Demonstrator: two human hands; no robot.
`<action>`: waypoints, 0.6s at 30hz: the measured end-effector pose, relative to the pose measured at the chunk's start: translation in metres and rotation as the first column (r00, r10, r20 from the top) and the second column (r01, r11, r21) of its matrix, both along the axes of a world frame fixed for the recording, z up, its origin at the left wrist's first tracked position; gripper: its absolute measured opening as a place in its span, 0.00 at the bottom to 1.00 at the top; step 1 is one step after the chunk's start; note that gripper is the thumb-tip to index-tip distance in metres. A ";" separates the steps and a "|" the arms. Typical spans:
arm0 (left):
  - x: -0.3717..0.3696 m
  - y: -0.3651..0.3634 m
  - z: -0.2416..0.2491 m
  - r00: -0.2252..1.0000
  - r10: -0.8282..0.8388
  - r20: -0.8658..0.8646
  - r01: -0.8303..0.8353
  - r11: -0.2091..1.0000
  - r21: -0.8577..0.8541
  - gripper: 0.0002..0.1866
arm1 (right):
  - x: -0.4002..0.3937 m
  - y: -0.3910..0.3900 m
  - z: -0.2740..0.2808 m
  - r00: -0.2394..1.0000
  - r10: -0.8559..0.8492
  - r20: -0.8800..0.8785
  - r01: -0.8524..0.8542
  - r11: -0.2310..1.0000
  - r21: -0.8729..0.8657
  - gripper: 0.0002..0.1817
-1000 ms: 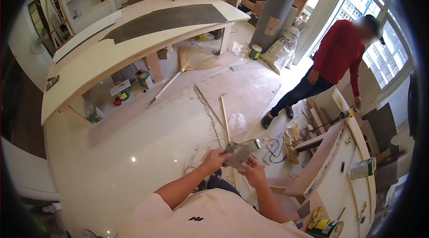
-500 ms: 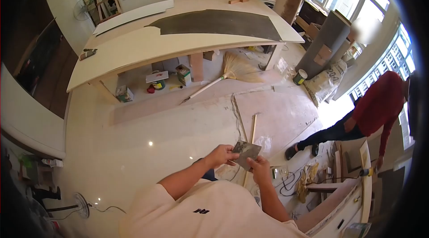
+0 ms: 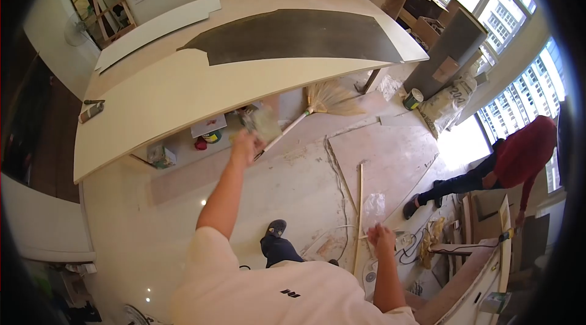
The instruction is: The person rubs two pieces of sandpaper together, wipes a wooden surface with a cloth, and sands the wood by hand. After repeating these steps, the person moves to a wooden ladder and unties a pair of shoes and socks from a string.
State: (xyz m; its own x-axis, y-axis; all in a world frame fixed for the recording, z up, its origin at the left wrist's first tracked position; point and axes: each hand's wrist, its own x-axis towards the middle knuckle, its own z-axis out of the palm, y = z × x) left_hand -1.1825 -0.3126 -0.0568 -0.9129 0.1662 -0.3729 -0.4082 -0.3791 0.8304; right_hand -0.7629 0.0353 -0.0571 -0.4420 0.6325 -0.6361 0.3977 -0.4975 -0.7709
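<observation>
Presently, with 12 o'clock taken as straight ahead of the operator (image 3: 268, 291), the step in hand was judged to be one-handed handling of a flat plate (image 3: 267, 125) at arm's length. The left hand (image 3: 247, 145) was extended to about 11 o'clock, its fingers apparently closed on the near edge of the plate. Blur obscured the exact finger placement and the plate's outline. The plate stood beyond the fingertips, in line with the space below the front edge of the worktable (image 3: 140, 117); whether it touched anything there could not be told. The right hand (image 3: 381, 241) was raised at 2 o'clock, well apart from the plate, its fingers loosely curled and nothing visible in them. A long wooden strip (image 3: 359, 221) lay on the floor between 1 and 2 o'clock. A broom (image 3: 332, 100) lay at 12 o'clock, its handle running back toward the left hand. A dark sheet (image 3: 293, 38) rested on the worktable, also at 12 o'clock. A person in red (image 3: 526, 157) stood well apart at 2 o'clock. In judgement, the next move called for a firm grip on the plate and for clearance from both the worktable edge and the broom handle; the right hand, being unloaded, was available for support if two-handed control was required.
</observation>
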 end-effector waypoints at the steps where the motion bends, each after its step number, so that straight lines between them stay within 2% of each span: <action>1: -0.045 -0.013 -0.003 0.997 0.062 -0.055 -0.060 0.998 0.035 0.05 | 0.007 -0.011 0.002 0.998 0.002 0.066 -0.004 0.999 0.037 0.10; 3: -0.107 -0.026 0.013 0.978 0.186 -0.094 -0.182 0.982 0.055 0.08 | 0.023 -0.027 0.002 0.993 -0.056 0.104 0.053 0.998 0.032 0.10; 6: -0.150 -0.036 -0.008 0.986 0.162 0.035 -0.160 0.986 -0.056 0.09 | 0.051 -0.040 -0.006 0.979 -0.097 0.181 0.088 0.994 0.060 0.11; 7: -0.152 -0.039 -0.041 0.992 0.072 0.099 -0.056 0.986 -0.160 0.13 | 0.059 -0.043 -0.011 0.974 -0.105 0.202 0.091 0.993 0.076 0.11; 8: -0.137 -0.037 -0.062 0.992 -0.031 0.121 0.070 0.939 -0.336 0.15 | 0.067 -0.047 -0.014 0.968 -0.126 0.219 0.109 0.990 0.085 0.11; 9: -0.113 -0.036 -0.089 0.979 -0.130 0.156 0.191 0.846 -0.497 0.18 | 0.074 -0.052 -0.018 0.961 -0.148 0.234 0.129 0.987 0.094 0.11; 10: -0.076 -0.038 -0.136 0.882 -0.439 0.172 0.408 0.527 -0.746 0.14 | 0.079 -0.056 -0.022 0.954 -0.172 0.244 0.152 0.983 0.101 0.12; 11: -0.038 -0.040 -0.180 0.646 -0.705 0.292 0.325 -0.093 -0.941 0.13 | 0.085 -0.059 -0.029 0.955 -0.175 0.239 0.151 0.982 0.114 0.12; 12: -0.002 -0.041 -0.222 0.459 -0.802 0.383 0.036 -0.413 -0.910 0.15 | 0.095 -0.064 -0.035 0.954 -0.186 0.237 0.159 0.979 0.126 0.13; 13: 0.050 -0.036 -0.226 0.539 -0.655 0.530 0.470 -0.289 -0.834 0.13 | 0.111 -0.072 -0.040 0.948 -0.209 0.239 0.180 0.974 0.139 0.13; 14: 0.103 -0.035 -0.240 0.653 -0.627 0.425 0.440 -0.143 -0.886 0.10 | 0.128 -0.079 -0.042 0.946 -0.201 0.253 0.165 0.973 0.159 0.14; 15: 0.145 -0.027 -0.246 0.604 -0.663 0.443 0.439 -0.187 -0.879 0.08 | 0.139 -0.089 -0.039 0.939 -0.215 0.269 0.170 0.969 0.180 0.14; 16: 0.178 -0.013 -0.232 0.479 -0.751 0.455 0.453 -0.232 -0.861 0.06 | 0.151 -0.100 -0.034 0.924 -0.254 0.285 0.201 0.959 0.202 0.15; 17: 0.211 0.006 -0.214 0.535 -0.717 0.447 0.686 0.059 -0.726 0.08 | 0.169 -0.107 -0.039 0.896 -0.307 0.320 0.243 0.943 0.226 0.15; 18: 0.240 0.029 -0.192 0.545 -0.675 0.498 0.822 0.315 -0.474 0.11 | 0.199 -0.113 -0.057 0.888 -0.302 0.346 0.197 0.931 0.306 0.14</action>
